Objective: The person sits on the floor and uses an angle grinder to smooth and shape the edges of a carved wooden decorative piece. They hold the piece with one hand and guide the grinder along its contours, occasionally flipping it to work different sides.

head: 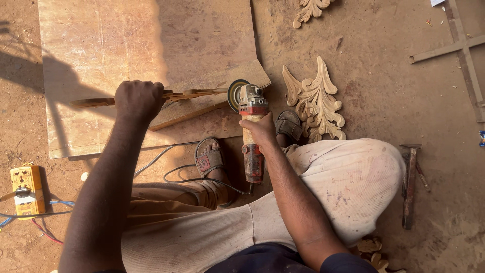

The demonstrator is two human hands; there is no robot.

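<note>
My left hand grips a long, thin carved wooden strip and holds it on edge over a wooden block. My right hand clasps the body of a red and grey angle grinder. Its sanding disc meets the right end of the strip. The grinder's cable loops over the ground by my sandalled left foot. My right foot rests beside the grinder.
A large plywood sheet lies on the dirt under the wooden block. Carved wooden leaf ornaments lie to the right, another at the top. A hammer and a wooden cross lie further right. A yellow socket box sits left.
</note>
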